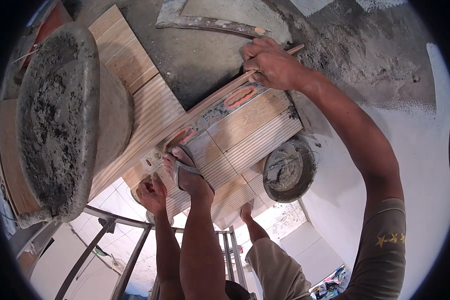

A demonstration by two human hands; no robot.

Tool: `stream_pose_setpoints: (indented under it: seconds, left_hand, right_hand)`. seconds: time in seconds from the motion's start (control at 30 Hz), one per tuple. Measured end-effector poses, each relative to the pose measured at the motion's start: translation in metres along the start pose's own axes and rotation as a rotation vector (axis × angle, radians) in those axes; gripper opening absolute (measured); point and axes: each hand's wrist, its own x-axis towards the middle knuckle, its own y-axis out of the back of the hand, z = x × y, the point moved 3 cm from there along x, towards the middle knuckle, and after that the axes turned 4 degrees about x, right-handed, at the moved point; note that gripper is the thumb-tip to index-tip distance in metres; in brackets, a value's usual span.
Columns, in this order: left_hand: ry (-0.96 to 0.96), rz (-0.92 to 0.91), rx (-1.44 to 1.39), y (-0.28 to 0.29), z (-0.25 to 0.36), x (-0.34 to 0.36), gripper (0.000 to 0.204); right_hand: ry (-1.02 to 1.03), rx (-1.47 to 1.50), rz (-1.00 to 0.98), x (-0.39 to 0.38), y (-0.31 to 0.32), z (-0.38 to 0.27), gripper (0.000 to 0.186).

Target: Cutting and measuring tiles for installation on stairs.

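My right hand (271,62) is closed over the far right end of a long, narrow brown strip (205,107), which stands on edge along the far side of the tiled step. Just in front of that strip lies a mortar-smeared spirit level (212,121) with orange-rimmed slots. Close to the level's near left end, my left hand (153,194) is curled, its fingers bent around something small and red that is mostly hidden. My sandalled foot (182,167) is by the level, on the wood-look tiles (237,125).
A large tub of wet mortar (55,125) stands at the left on tiles. A dark bowl of grey slurry (290,170) sits right of the step, near a white wall (375,165). Metal railing (130,260) runs below. Beyond the strip are rough cement and a curved frame (215,22).
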Motion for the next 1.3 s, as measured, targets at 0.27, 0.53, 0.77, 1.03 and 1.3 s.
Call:
stream_pose_setpoints:
  seconds: [0.27, 0.53, 0.77, 1.03, 1.3]
  left_hand:
    - [-0.262, 0.049, -0.191, 0.051, 0.077, 0.035, 0.017]
    - [-0.809, 0.102, -0.367, 0.101, 0.252, 0.108, 0.028]
    - [-0.875, -0.212, -0.146, 0.082, 0.260, 0.137, 0.028]
    - [-0.839, -0.366, -0.188, 0.073, 0.268, 0.148, 0.026]
    - [-0.843, -0.329, -0.160, 0.074, 0.268, 0.149, 0.025]
  right_hand:
    - [-0.109, -0.040, 0.081, 0.001, -0.007, -0.014, 0.021]
    - [-0.225, -0.078, 0.182, -0.009, -0.017, -0.021, 0.028]
    - [-0.247, -0.101, 0.229, -0.010, -0.019, -0.023, 0.035]
    - [-0.266, -0.082, 0.238, -0.008, -0.017, -0.022, 0.032]
    - [-0.209, -0.071, 0.298, -0.008, -0.018, -0.020, 0.033]
